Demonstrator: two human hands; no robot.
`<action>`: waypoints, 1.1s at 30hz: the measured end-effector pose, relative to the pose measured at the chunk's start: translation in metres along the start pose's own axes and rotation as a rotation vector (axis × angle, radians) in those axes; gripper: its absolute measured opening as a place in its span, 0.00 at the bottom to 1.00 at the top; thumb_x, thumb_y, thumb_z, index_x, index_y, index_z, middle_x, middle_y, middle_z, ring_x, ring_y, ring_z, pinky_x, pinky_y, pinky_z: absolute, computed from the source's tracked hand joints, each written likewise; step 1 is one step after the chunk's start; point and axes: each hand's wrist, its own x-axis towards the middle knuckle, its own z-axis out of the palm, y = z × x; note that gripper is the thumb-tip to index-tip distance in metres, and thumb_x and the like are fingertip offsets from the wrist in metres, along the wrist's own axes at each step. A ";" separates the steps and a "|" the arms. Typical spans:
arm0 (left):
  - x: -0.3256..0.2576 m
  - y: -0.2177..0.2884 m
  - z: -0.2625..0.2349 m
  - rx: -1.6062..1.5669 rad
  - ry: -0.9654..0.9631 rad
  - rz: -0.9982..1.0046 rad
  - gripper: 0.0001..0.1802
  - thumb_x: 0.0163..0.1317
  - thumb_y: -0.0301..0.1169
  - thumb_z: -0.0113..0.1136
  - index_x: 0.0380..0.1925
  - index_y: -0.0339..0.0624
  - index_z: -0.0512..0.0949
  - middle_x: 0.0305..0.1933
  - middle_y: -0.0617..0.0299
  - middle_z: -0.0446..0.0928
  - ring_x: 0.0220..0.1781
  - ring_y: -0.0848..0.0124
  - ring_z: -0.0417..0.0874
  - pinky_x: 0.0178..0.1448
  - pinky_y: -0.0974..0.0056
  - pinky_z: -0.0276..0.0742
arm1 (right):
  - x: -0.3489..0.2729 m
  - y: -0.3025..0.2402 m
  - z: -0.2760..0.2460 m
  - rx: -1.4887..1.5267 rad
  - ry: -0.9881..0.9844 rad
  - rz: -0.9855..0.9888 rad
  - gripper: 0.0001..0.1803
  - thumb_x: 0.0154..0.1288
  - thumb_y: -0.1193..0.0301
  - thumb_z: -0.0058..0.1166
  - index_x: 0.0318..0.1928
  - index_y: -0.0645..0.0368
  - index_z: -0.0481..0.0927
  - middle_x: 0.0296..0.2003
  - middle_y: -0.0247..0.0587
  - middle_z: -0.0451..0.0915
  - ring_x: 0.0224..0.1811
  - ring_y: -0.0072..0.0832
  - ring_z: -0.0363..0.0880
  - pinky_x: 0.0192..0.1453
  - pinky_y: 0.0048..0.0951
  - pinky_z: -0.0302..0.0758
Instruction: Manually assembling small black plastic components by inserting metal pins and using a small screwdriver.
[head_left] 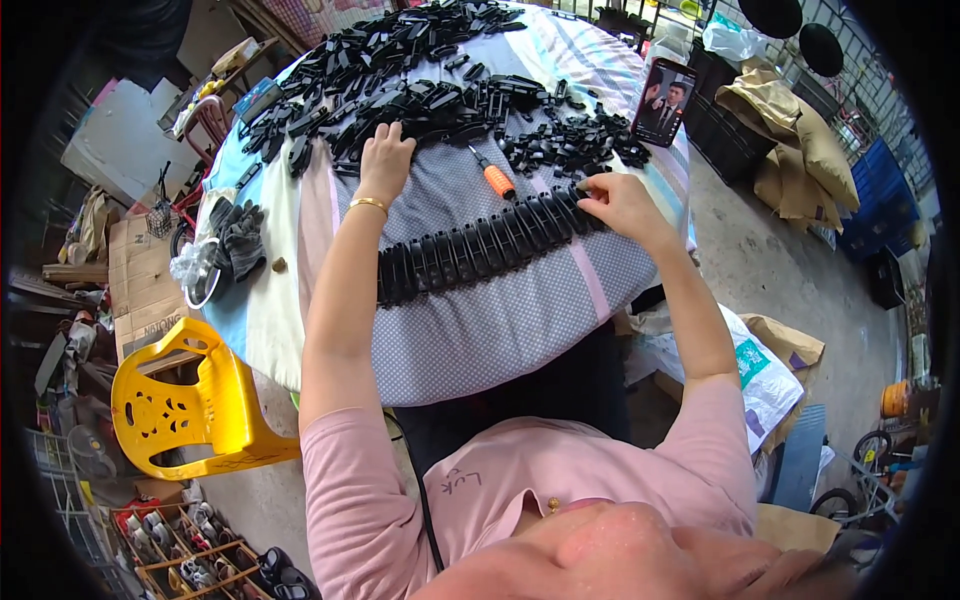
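Observation:
At the near edge of a big heap of long black plastic parts [400, 105], my left hand [388, 160] has its fingers bent down onto the parts; what they grip is hidden. My right hand [622, 207] pinches the right end of a row of black plastic parts [480, 248], which stand side by side across the cloth in front of me. Between the heap and the row lies a screwdriver-like tool [497, 181] with an orange handle. Small black pieces [570, 140] form a second pile beyond my right hand.
A patterned cloth [480, 350] covers the table. A phone [663, 102] stands upright at its right edge. Dark gloves [238, 238] lie on the left side. A yellow plastic chair [200, 410] stands left of me, and a white sack [745, 370] lies at the right.

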 end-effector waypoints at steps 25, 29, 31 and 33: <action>-0.065 0.083 -0.103 -2.522 -0.290 -0.634 0.16 0.66 0.34 0.46 0.49 0.36 0.68 0.42 0.53 0.74 0.42 0.61 0.79 0.47 0.53 0.79 | 0.040 -0.078 0.019 0.670 0.131 -0.130 0.07 0.53 0.76 0.61 0.32 0.66 0.80 0.26 0.32 0.80 0.29 0.15 0.77 0.33 0.17 0.73; -0.069 0.081 -0.104 -2.572 -0.250 -0.456 0.17 0.66 0.33 0.47 0.51 0.36 0.67 0.41 0.56 0.74 0.44 0.64 0.79 0.50 0.52 0.78 | 0.039 -0.109 0.036 0.700 0.139 -0.294 0.06 0.54 0.77 0.59 0.32 0.65 0.79 0.25 0.34 0.80 0.27 0.14 0.77 0.31 0.15 0.72; -0.069 0.080 -0.101 -2.725 -0.292 -0.396 0.17 0.65 0.32 0.47 0.51 0.37 0.67 0.41 0.57 0.74 0.42 0.65 0.79 0.47 0.56 0.79 | 0.038 -0.109 0.040 0.661 0.164 -0.338 0.05 0.55 0.77 0.58 0.33 0.64 0.79 0.27 0.34 0.80 0.29 0.14 0.77 0.32 0.15 0.73; -0.069 0.078 -0.095 -2.740 -0.291 -0.364 0.16 0.65 0.31 0.47 0.52 0.37 0.66 0.41 0.57 0.74 0.41 0.65 0.79 0.44 0.58 0.79 | 0.039 -0.107 0.045 0.626 0.185 -0.384 0.04 0.56 0.78 0.56 0.33 0.63 0.78 0.29 0.34 0.80 0.30 0.14 0.77 0.33 0.15 0.73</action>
